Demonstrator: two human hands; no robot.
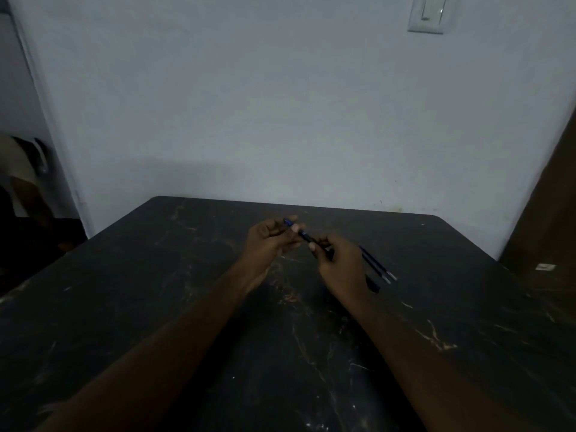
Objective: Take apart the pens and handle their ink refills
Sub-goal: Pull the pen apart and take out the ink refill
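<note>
Above the far middle of the dark, scratched surface [187, 307], two bare hands meet around one blue pen [304, 234]. The left grip [268, 241] has its fingers curled round the pen's far end, whose blue tip shows just past the fingertips. The right grip [339, 263] pinches the pen's near, darker end between thumb and fingers. The pen slants from far left to near right, and only a short stretch of it is visible in the gap between the two grips. It is held off the surface.

Just beside the right grip, toward the right edge of the surface, two thin refills [375, 266] lie side by side, touching or nearly so, parallel to the held pen. Their pale metal tips point toward the near right. A dark blue stub [374, 286] pokes out from under the right grip; whether it is held or lying on the surface cannot be told.

Behind the far edge stands a pale wall [280, 104] with a light switch [428, 14] high on the right. A brown door [548, 198] fills the right side.
</note>
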